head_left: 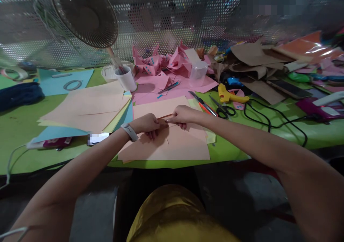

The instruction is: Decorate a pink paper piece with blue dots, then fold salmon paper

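Peach paper sheets [185, 145] lie at the table's front edge, with a slit or fold line showing between my hands. My left hand [150, 124], with a pale watch band at its wrist, has its fingers closed on a small brownish strip [163, 124] over the sheets. From the right, my right hand [181, 116] meets the strip's other end, its fingers curled and pinching it. The two hands are a short distance apart, both low over the paper. Fine detail at the fingertips is too small to tell.
A stack of peach sheets [91, 98] lies left. Behind are a white cup [125, 79], a fan [86, 16] and folded pink paper [153, 63]. A cutter [202, 103], black scissors [225, 111], a yellow glue gun [232, 95] and black cables [264, 116] lie right.
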Tool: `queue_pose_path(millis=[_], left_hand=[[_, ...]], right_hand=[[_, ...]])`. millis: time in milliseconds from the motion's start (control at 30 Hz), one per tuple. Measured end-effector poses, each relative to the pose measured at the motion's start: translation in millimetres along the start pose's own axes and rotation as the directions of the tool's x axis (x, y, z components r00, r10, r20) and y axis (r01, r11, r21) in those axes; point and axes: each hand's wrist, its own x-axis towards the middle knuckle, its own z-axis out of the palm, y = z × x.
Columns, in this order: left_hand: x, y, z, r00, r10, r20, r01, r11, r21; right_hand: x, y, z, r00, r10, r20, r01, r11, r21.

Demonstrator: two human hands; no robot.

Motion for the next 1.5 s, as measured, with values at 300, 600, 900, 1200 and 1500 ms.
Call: queue_pose_path(millis=[300,600,900,1200,1500], left_hand=[[0.9,1.9,0.9,1.000,-0.024,-0.005,0.024,1.000,-0.007],[-5.7,7.3,1.8,0.999,-0.027,-0.035,0.027,1.000,-0.011],[0.5,13.6,-4.1,0.997,-0.063,0.033,0.060,0.995,0.082],[6.4,18.2,-6.1,0.995,-0.079,0.055,0.070,0.987,0.146],[-3.6,2.1,-9.0,0.991,-0.105,0.086,0.090,0.982,0.169]], right_hand=[[3.3,6.9,-7.3,0.981,0.036,0.190,-0.077,0.975,0.210],[2.0,13.1,-13.9,0.972,0.038,0.231,-0.091,0.971,0.222],[0.7,7.8,-17.6,0.977,0.063,0.203,-0.090,0.988,0.129],[-1.6,6.3,-18.6,0.977,0.076,0.200,-0.102,0.987,0.125],[6.1,14.7,-16.9,0.976,0.062,0.207,-0.085,0.990,0.108]])
